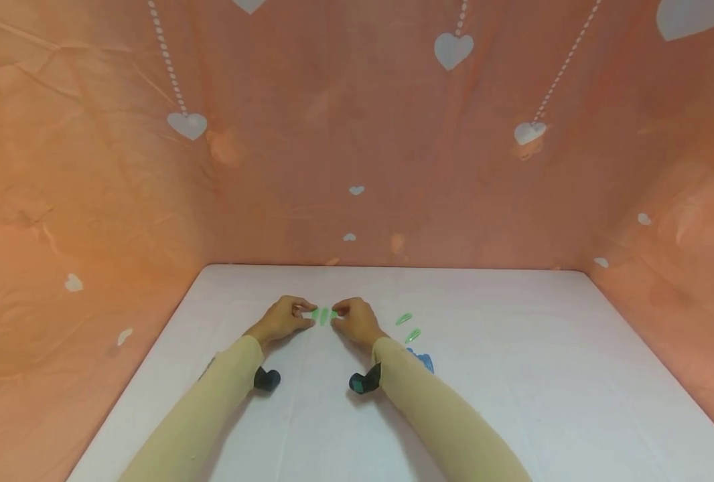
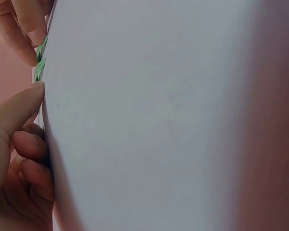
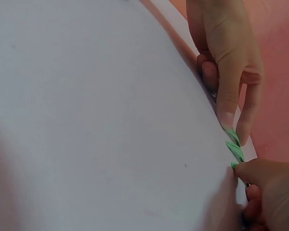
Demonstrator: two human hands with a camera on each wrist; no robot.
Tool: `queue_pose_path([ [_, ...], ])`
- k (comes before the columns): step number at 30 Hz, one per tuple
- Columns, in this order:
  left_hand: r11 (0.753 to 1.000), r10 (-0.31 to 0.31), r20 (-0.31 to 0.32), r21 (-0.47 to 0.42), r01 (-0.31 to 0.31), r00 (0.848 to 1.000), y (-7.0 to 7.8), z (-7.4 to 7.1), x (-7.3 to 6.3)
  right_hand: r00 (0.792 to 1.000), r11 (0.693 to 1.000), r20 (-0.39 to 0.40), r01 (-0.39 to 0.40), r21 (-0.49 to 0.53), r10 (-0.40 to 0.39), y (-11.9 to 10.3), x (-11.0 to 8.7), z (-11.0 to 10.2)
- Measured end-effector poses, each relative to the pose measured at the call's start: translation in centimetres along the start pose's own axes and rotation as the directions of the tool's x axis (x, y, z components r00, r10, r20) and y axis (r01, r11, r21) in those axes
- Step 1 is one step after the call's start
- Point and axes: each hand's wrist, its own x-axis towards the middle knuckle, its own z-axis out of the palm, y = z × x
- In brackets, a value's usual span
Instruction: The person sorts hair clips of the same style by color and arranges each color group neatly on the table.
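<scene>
Three green hair clips stand in a short row on the white table [image 1: 514, 375], toward its far side. My left hand [image 1: 281, 318] pinches the left clip [image 1: 315, 314] between thumb and forefinger. At the other end, my right hand [image 1: 359, 321] pinches the right clip [image 1: 334, 314], mostly covered by the thumb in the right wrist view. Between the two hands lies the middle clip [image 1: 324, 316], slightly tilted and close beside its neighbours; no finger covers it in the head view.
Two more green clips, an upper one [image 1: 404, 318] and a lower one [image 1: 414, 335], lie right of the right hand. A blue item [image 1: 423, 360] is partly hidden behind the right sleeve [image 1: 435, 402]. An orange cloth [image 1: 357, 147] with white hearts rises behind the table.
</scene>
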Motion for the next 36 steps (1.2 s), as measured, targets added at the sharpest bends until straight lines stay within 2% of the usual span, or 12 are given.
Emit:
queue_pose_path([
  [11, 1.000, -0.007, 0.011, -0.021, 0.007, 1.000, 0.0, 0.0, -0.1, 1.000, 1.000, -0.005, -0.007, 0.003, 0.007, 0.1, -0.1, 0.2],
  [19, 1.000, -0.018, 0.004, -0.017, 0.018, 1.000, -0.1, 0.1, -0.1, 0.999, 0.986, 0.005, -0.038, 0.165, 0.038, 0.4, -0.3, -0.1],
  [25, 0.999, -0.029, 0.012, -0.015, 0.029, 1.000, 0.2, -0.1, -0.1, 0.994, 0.972, 0.064, -0.096, 0.214, 0.084, 0.2, -0.1, -0.6],
  [29, 0.999, -0.034, 0.004, -0.017, 0.034, 0.999, 0.2, -0.3, 0.0, 0.989, 0.955, 0.124, -0.113, 0.275, 0.081, 0.4, 0.3, -1.1],
  [36, 0.999, -0.022, 0.029, -0.046, 0.023, 0.999, 0.3, -0.2, 0.0, 0.977, 0.888, 0.172, -0.191, 0.418, 0.130, 1.3, 0.4, -2.5],
])
